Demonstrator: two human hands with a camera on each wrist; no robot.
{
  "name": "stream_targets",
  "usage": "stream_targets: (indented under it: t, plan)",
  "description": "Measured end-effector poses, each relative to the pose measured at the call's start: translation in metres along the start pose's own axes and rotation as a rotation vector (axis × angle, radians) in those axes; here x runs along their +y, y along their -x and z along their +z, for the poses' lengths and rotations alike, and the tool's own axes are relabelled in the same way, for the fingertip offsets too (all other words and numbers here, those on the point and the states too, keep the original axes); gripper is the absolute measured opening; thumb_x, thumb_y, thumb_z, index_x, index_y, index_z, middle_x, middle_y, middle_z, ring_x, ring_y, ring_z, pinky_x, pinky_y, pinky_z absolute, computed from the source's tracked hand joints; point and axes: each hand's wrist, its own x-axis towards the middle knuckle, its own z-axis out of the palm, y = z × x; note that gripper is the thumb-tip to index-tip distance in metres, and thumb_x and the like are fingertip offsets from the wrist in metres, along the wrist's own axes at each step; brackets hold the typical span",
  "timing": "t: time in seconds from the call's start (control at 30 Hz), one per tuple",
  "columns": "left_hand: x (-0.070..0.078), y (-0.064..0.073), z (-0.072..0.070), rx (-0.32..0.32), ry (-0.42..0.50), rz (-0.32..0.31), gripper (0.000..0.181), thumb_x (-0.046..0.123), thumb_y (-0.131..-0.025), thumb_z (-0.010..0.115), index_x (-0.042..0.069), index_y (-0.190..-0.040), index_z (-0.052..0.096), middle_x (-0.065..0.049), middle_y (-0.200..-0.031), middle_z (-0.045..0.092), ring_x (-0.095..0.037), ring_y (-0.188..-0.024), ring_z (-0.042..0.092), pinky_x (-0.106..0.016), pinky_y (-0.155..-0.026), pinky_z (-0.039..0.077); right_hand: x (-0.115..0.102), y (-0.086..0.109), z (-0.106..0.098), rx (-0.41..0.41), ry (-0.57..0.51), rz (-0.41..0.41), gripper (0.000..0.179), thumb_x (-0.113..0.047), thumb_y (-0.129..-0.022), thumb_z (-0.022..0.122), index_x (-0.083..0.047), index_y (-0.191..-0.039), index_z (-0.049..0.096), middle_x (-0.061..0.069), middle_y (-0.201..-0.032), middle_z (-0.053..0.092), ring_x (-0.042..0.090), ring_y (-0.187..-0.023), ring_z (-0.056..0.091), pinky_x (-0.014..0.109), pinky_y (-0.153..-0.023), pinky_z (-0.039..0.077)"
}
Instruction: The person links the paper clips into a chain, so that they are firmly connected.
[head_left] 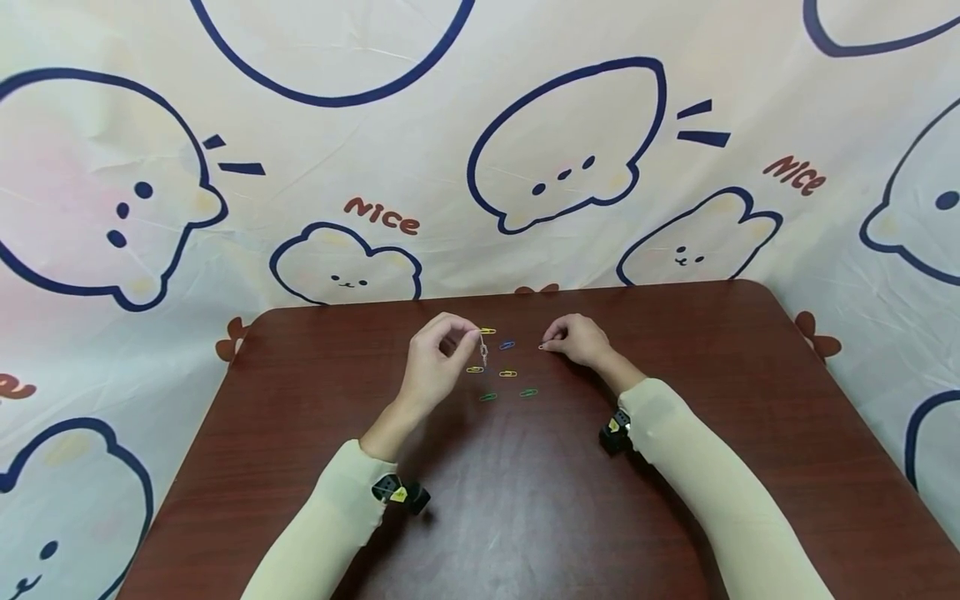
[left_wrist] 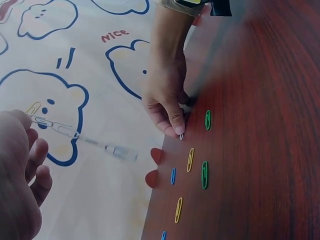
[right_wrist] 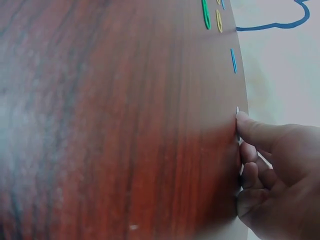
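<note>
My left hand [head_left: 442, 354] is raised over the table's far half, thumb and forefinger pinching the upper end of a paper clip chain [head_left: 483, 350]. Pale, whitish clips make up the hanging part, its lower end blurred in the left wrist view. A yellow paper clip [left_wrist: 33, 107] sticks out at those fingertips. Low at the tabletop on the right, my right hand [head_left: 581, 340] pinches a white paper clip [right_wrist: 237, 110], partly covered by the thumb. Between the hands lie a blue paper clip [head_left: 507, 344], two yellow paper clips [head_left: 507, 374] and two green paper clips [head_left: 528, 392].
Another blue paper clip [left_wrist: 164, 235] lies at the bottom of the left wrist view. The dark red-brown table [head_left: 525, 500] ends just beyond the hands. Behind it and at both sides hangs a pale cloth [head_left: 450, 167] printed with cartoon outlines.
</note>
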Motion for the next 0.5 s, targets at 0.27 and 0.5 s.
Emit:
stream_targets:
  t: [0.27,0.5]
  plan:
    - [-0.0002,0.0003,-0.0025,0.015,0.012,-0.007,0.007,-0.003,-0.094,0.068,-0.01,-0.093,0.069,-0.018,-0.085,0.064,-0.024,-0.069,0.057,-0.024,-0.062,0.045,-0.0018,0.0001,0.001,-0.032,0.015,-0.003,0.012,-0.021,-0.094,0.075,-0.012,-0.086,0.071,0.001,-0.082,0.064,0.018,-0.078,0.058,0.034,-0.072,0.043]
    - [0.0012,-0.0004,-0.0049,0.017,0.018,-0.014,0.005,-0.004,-0.094,0.068,-0.009,-0.094,0.069,-0.017,-0.086,0.064,-0.025,-0.07,0.057,-0.024,-0.063,0.045,0.0037,0.002,0.0017,0.006,-0.008,-0.052,0.012,-0.021,-0.096,0.072,-0.012,-0.089,0.07,0.001,-0.085,0.066,0.018,-0.077,0.058,0.034,-0.072,0.046]
